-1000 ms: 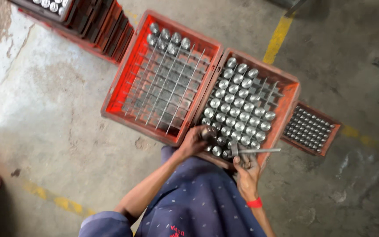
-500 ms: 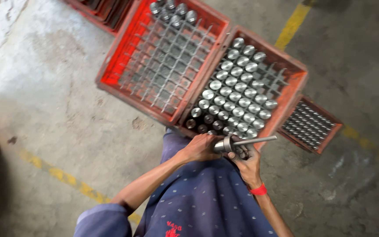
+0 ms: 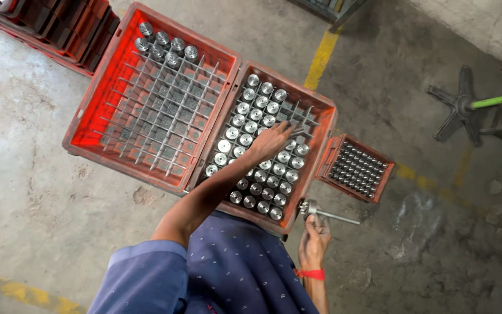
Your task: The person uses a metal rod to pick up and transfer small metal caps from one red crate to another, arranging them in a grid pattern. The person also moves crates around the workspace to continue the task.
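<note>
My left hand [image 3: 271, 141] reaches into a red plastic crate [image 3: 319, 125] with a wire grid. Its fingers are bunched over the empty cells at the far right of the grid, and whether they hold anything is hidden. Several shiny metal cylinders [image 3: 245, 125] stand upright in most of the other cells. My right hand [image 3: 314, 239] stays low beside my blue shirt, at the crate's near right corner. It grips a metal tool [image 3: 321, 213] with a round head and a thin rod pointing right.
A second red grid crate [image 3: 88, 116] on the left holds several cylinders [image 3: 164, 46] at its far end only. A small red tray [image 3: 325, 160] of tiny metal parts lies on the right. Stacked crates [image 3: 59, 23] stand top left, and a metal stand base [image 3: 457, 107] with a green rod [image 3: 498, 100] top right.
My left hand has left the tool near my body and stretched forward into the right crate. My right hand has dropped lower, still holding the tool. The view has moved closer.
</note>
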A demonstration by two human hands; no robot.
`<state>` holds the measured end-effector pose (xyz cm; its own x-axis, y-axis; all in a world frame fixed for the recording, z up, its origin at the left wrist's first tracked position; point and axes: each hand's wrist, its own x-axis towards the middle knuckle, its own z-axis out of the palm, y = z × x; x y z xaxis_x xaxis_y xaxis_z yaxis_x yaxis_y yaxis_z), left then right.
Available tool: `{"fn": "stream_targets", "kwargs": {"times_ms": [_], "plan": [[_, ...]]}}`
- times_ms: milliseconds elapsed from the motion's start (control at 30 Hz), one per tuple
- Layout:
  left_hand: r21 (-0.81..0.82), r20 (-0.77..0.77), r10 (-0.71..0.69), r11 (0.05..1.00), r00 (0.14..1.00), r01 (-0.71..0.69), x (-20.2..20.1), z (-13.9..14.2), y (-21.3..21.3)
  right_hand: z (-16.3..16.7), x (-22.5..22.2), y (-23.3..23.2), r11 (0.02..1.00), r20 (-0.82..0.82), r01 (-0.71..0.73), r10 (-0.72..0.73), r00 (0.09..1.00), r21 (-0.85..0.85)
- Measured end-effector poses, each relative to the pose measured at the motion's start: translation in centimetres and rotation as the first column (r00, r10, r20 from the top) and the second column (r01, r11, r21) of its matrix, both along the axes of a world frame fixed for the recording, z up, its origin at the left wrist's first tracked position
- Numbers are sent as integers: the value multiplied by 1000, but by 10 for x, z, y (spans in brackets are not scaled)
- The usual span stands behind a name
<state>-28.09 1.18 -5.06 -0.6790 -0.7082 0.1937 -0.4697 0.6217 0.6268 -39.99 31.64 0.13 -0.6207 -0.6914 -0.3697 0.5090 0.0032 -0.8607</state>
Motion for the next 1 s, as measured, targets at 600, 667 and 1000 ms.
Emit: {"fn": "stream_targets", "kwargs": {"times_ms": [600,667,1000], "plan": [[-28,121,622,781,773,-624,275,50,-146,-19,60,17,984,-67,-31,44,997,177],[-4,218,592,795,776,-606,278,41,-167,-24,72,19,987,-77,-18,31,997,158],[-45,-154,444,889,883,-455,313,104,-137,-31,91,25,966,-91,-59,84,992,254]]}}
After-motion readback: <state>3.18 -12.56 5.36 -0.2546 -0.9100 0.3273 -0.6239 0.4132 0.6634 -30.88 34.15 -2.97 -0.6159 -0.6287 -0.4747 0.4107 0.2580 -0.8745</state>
